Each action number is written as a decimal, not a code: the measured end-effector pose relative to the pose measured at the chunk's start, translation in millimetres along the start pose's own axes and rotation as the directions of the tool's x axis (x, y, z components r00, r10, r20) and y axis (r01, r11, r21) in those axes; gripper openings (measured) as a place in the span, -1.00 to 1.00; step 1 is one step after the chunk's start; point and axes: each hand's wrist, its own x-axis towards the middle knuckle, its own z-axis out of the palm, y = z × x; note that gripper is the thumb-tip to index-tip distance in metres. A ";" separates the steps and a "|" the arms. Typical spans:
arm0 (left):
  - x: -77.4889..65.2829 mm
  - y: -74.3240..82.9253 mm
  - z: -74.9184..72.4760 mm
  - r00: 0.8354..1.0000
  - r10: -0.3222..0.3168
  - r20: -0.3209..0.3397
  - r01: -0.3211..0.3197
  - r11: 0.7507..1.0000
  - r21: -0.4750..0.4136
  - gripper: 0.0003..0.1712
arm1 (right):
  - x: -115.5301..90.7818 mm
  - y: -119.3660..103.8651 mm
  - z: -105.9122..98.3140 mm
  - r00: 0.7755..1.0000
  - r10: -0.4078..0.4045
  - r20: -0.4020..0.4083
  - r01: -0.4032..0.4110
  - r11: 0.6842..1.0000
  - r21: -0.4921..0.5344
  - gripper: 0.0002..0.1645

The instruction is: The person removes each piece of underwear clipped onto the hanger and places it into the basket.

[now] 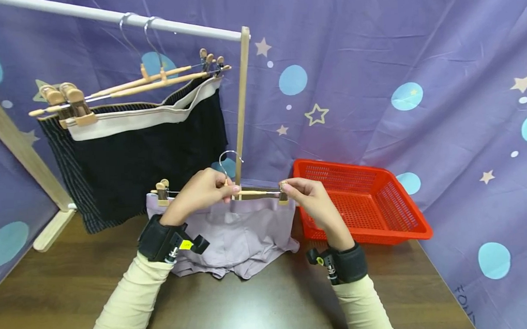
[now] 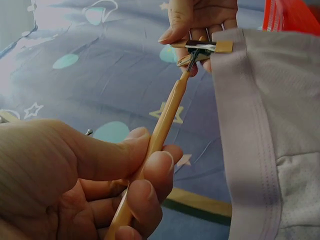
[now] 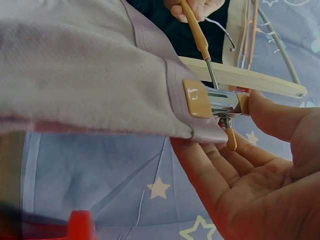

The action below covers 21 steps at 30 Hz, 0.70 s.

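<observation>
Left hand [image 1: 205, 191] is gripping the hanger [image 2: 166, 115] mid-frame; right hand [image 1: 312, 197] is pinching its clip [image 3: 199, 100], apparently fastening the lilac shorts [image 1: 235, 233]. Next move is likely calling for clip release.

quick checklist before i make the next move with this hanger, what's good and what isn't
1. Left hand holding the hanger: ok, thumb and fingers grip its bar.
2. Right clip over the waistband of the lavender garment: ok, near the garment's edge.
3. Right hand off that clip: not ok, it pinches the clip's end.
4. Left clip gripping securely: cannot tell; it sits at the waistband, but no close view shows it.
5. Hook on the rail: not ok, it stands free below the rail.
</observation>
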 end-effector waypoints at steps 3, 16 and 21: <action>-1.4 -2.6 1.3 1.000 0.017 -0.008 -0.017 1.000 0.005 -0.66 | 0.7 1.8 2.1 1.000 0.016 -0.003 -0.016 1.000 0.003 -0.66; 2.5 -4.2 4.2 1.000 0.014 -0.026 -0.013 0.999 0.031 -0.65 | 3.6 7.1 1.4 0.998 0.056 -0.002 -0.056 0.998 0.028 -0.64; 2.4 -6.8 5.7 1.000 -0.019 -0.025 0.020 0.999 0.040 -0.68 | 3.7 8.7 5.6 0.996 0.081 0.024 -0.082 0.993 0.085 -0.59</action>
